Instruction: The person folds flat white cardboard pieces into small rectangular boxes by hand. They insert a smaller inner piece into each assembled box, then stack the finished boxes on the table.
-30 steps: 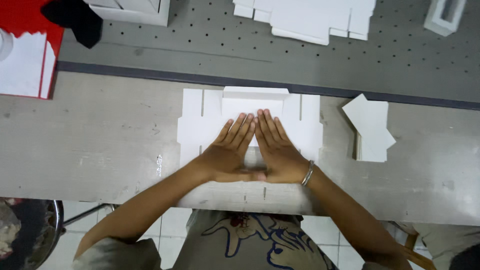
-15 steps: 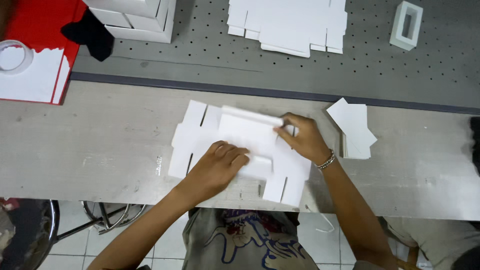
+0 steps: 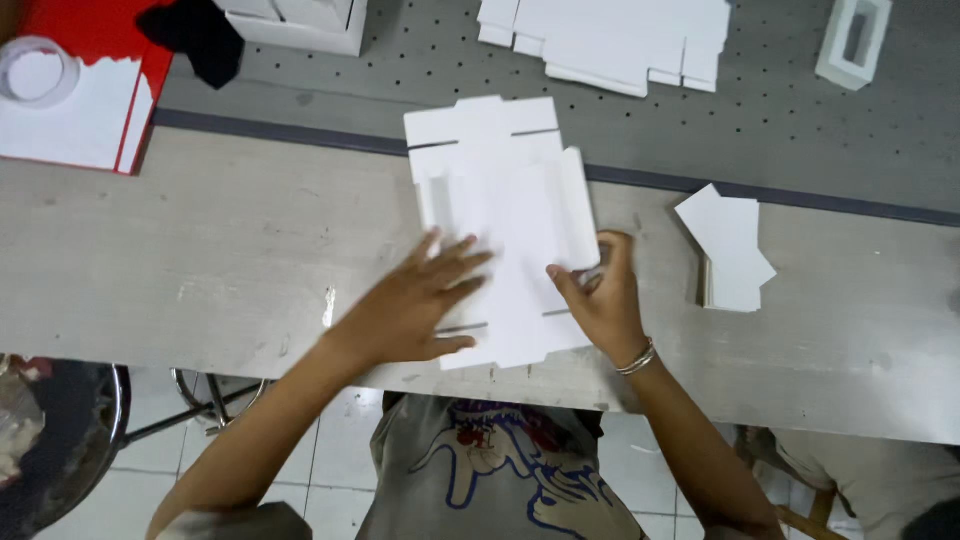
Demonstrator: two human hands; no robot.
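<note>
A white die-cut card blank (image 3: pixel 505 225) is laid flat on the grey bench (image 3: pixel 180 270), long axis running away from the person, far end reaching over the dark strip onto the perforated board (image 3: pixel 400 90). Slits and tabs are seen at both ends; 2 long side flaps are raised slightly, the right one folded up along its crease.

Left hand (image 3: pixel 415 305) is pressed flat on the blank's near left part, fingers spread apart, nothing gripped. Right hand (image 3: pixel 600 295) is set at the blank's right edge, thumb and fingers pinched on the raised flap; a bracelet is worn at that wrist.

Versus 0.5 s ago: the blank is turned from roughly crosswise to lengthwise and shifted toward the far side. The left hand is moved from the blank's middle to its near left; the right hand is dropped from the far right corner to the right edge.

Also in view: small stack of cut card (image 3: pixel 730 250) right of the blank, well apart; more blanks (image 3: pixel 610 35) on the board; red sheet (image 3: pixel 100 40) far left.
</note>
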